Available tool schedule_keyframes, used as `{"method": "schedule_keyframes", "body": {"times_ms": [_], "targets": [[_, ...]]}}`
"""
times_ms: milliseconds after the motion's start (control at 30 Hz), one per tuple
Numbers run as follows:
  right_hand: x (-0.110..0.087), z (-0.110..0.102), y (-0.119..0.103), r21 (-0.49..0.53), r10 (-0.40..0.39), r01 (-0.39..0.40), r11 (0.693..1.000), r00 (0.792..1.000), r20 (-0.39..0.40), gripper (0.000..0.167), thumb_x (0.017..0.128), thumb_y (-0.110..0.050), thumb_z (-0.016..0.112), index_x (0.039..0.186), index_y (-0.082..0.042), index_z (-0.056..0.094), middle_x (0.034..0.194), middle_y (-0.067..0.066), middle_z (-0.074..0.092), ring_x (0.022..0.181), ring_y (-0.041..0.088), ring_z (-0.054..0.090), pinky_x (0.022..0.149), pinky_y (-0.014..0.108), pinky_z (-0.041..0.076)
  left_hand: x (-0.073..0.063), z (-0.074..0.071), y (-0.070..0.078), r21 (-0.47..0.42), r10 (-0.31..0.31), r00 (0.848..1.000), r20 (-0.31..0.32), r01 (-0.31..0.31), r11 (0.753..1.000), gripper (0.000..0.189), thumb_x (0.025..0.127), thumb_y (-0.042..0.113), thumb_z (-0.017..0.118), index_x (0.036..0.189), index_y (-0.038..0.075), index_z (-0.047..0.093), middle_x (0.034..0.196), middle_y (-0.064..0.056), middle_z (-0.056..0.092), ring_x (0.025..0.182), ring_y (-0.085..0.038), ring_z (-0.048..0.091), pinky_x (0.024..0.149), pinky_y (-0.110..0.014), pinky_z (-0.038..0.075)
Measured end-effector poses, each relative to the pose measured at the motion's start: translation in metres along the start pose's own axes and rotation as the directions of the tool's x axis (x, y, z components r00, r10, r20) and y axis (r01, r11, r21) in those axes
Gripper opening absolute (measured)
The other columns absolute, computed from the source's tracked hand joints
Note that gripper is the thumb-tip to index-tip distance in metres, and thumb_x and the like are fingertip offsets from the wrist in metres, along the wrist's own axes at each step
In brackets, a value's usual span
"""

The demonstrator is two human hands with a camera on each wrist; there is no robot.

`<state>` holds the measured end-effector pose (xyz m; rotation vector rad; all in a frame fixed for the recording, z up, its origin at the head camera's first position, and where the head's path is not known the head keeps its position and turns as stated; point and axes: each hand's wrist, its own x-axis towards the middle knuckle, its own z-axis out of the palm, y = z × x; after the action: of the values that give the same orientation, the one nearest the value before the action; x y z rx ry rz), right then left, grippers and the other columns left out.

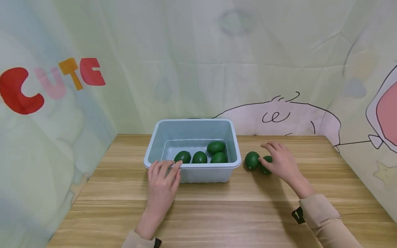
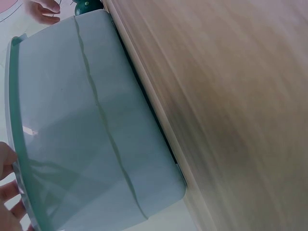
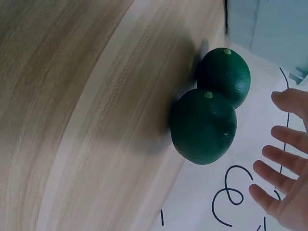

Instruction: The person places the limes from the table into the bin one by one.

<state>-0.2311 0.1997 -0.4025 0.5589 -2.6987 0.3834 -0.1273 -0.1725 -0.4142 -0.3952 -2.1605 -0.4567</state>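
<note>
A light blue plastic box (image 1: 192,174) stands on the table with several dark green oval fruits (image 1: 200,157) inside. My left hand (image 1: 162,184) rests on the box's near rim at the left corner; in the left wrist view its fingers (image 2: 8,191) lie at the rim, above the outer wall. To the right of the box, two more fruits sit side by side: a left one (image 1: 252,160) and a right one (image 1: 265,164). My right hand (image 1: 283,162) is spread beside them, thumb overlapping the right fruit in the head view. The right wrist view shows a gap between its fingers and both fruits.
The wooden table (image 1: 217,213) ends at a printed cloth backdrop (image 1: 186,69) behind the box, with more cloth on both sides. The box's right wall stands close to the two loose fruits.
</note>
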Motion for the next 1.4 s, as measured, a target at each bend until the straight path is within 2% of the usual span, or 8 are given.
{"method": "schedule_keyframes", "body": {"times_ms": [233, 567, 767, 1000, 1400], "targets": [[-0.002, 0.002, 0.001, 0.01, 0.073, -0.074, 0.997, 0.995, 0.072, 0.052, 0.083, -0.03, 0.071, 0.126, -0.003, 0.059, 0.126, 0.024, 0.056, 0.116, 0.043, 0.052, 0.096, 0.058, 0.043, 0.001, -0.002, 0.001, 0.009, -0.013, 1.0, 0.025, 0.013, 1.0, 0.027, 0.083, 0.008, 0.069, 0.111, 0.008, 0.071, 0.103, -0.012, 0.065, 0.104, -0.032, 0.054, 0.103, -0.058, 0.035], [-0.003, 0.006, 0.004, 0.026, 0.097, -0.101, 0.995, 0.988, 0.122, 0.054, 0.081, -0.03, 0.074, 0.125, -0.003, 0.06, 0.125, 0.023, 0.057, 0.112, 0.044, 0.054, 0.088, 0.058, 0.047, 0.0, -0.001, 0.0, 0.014, 0.008, 1.0, 0.004, -0.008, 1.0, 0.026, 0.084, 0.009, 0.067, 0.11, 0.007, 0.071, 0.101, -0.012, 0.064, 0.101, -0.032, 0.055, 0.102, -0.058, 0.036], [-0.004, 0.01, 0.007, 0.04, 0.108, -0.115, 0.993, 0.982, 0.158, 0.052, 0.081, -0.03, 0.074, 0.123, -0.003, 0.06, 0.126, 0.022, 0.056, 0.111, 0.045, 0.053, 0.084, 0.059, 0.047, 0.0, -0.002, 0.001, 0.02, 0.004, 1.0, 0.006, -0.004, 1.0, 0.028, 0.082, 0.007, 0.07, 0.109, 0.008, 0.071, 0.101, -0.012, 0.064, 0.101, -0.032, 0.055, 0.102, -0.058, 0.036], [-0.005, 0.013, 0.012, 0.052, 0.119, -0.131, 0.99, 0.975, 0.188, 0.054, 0.081, -0.029, 0.074, 0.125, -0.002, 0.059, 0.126, 0.023, 0.056, 0.112, 0.046, 0.052, 0.086, 0.06, 0.047, 0.001, -0.003, 0.002, 0.01, -0.014, 1.0, 0.02, 0.014, 1.0, 0.03, 0.081, 0.006, 0.071, 0.11, 0.008, 0.071, 0.102, -0.012, 0.065, 0.103, -0.032, 0.055, 0.103, -0.058, 0.036], [-0.004, 0.014, 0.015, 0.059, 0.164, -0.188, 0.98, 0.946, 0.28, 0.057, 0.083, -0.036, 0.071, 0.126, -0.001, 0.058, 0.129, 0.027, 0.054, 0.113, 0.048, 0.053, 0.083, 0.057, 0.05, 0.001, -0.003, 0.002, 0.002, -0.014, 1.0, 0.016, 0.014, 1.0, 0.025, 0.086, 0.01, 0.067, 0.111, 0.008, 0.07, 0.102, -0.011, 0.064, 0.103, -0.032, 0.054, 0.102, -0.058, 0.036]]}}
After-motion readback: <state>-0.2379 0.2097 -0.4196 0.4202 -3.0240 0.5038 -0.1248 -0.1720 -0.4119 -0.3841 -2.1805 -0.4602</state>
